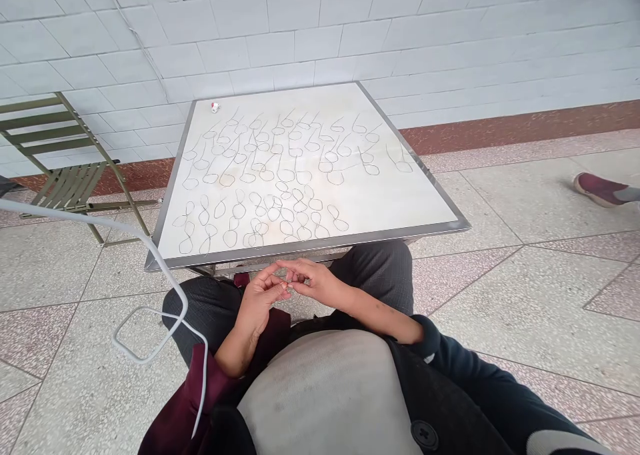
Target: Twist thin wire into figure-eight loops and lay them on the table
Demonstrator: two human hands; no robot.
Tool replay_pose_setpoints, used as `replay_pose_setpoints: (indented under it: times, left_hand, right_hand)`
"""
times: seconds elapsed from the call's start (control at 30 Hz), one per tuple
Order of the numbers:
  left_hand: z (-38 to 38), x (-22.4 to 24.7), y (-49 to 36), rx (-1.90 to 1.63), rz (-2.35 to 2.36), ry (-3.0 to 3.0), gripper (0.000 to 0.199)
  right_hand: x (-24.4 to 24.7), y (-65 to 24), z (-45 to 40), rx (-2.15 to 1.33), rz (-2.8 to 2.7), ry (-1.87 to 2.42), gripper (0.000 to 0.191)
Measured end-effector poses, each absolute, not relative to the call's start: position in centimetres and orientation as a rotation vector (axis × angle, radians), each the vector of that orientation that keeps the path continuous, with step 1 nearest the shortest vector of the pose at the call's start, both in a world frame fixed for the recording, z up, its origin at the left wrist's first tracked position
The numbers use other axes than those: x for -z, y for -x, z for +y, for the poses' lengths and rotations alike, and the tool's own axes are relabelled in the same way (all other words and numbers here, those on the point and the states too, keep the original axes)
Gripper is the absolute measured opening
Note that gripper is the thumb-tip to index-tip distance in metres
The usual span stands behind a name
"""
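Observation:
Just in front of the table's near edge, above my lap, my left hand (256,303) and my right hand (321,284) meet at the fingertips. Thumb and fingers of both are pinched together. Whatever lies between them is too small and thin to make out. Beyond my hands, the white table (395,202) with a grey metal rim carries many thin dark wire pieces. Toward the back, single wire loops with straight tails (371,169) lie in rough rows. Closer to me are twisted wire figure-eights (186,243), some overlapping.
A small white and red item (215,107) sits at the table's far left corner. To the left stands a folding slatted chair (80,175). A white cable (173,278) loops over my left side. At the right a person's shoe (597,188) shows on the tiled floor.

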State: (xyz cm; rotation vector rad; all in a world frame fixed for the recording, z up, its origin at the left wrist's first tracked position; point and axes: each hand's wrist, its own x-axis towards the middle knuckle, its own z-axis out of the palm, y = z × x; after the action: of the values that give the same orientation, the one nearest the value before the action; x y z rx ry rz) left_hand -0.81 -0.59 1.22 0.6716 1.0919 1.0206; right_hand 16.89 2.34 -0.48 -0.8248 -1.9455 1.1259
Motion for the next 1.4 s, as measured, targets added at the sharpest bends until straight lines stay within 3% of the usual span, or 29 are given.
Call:
replay_pose_setpoints:
  times: [0.1,0.33,0.67,0.83,0.9,1.13,1.4]
  left_hand:
    - [-0.5,-1.1,0.7,-1.008,1.074,-0.687,0.054]
    - [-0.5,-1.7,0.2,-1.019,1.086,-0.672,0.053]
    - [-0.3,-1.4,-0.1,-1.026,1.134,-0.728,0.056]
    - [-0.3,-1.2,-0.1,-1.053,1.181,-0.875,0.062]
    - [-0.4,-1.0,-0.1,-1.047,1.218,-1.008,0.064]
    - [-0.5,-0.5,0.0,-0.960,1.275,-1.295,0.062]
    - [-0.7,-0.4,-0.7,-0.991,1.257,-1.112,0.064]
  right_hand:
    - [0.9,-16.7,2.2,-1.296,-1.809,0.836,0.056]
    - [0.9,-16.7,2.1,-1.392,-1.732,0.839,0.041]
    - [1.8,-16.8,1.9,-1.271,-1.764,0.907,0.018]
    - [1.6,-16.5,2.0,-1.446,-1.581,0.945,0.029]
    - [1.3,-16.5,2.2,-1.487,-1.573,0.962,0.025]
    - [0.9,-16.6,2.1,-1.293,-1.718,1.048,0.017]
    - [2.2,-15.1,0.8,-0.987,-1.610,1.114,0.018]
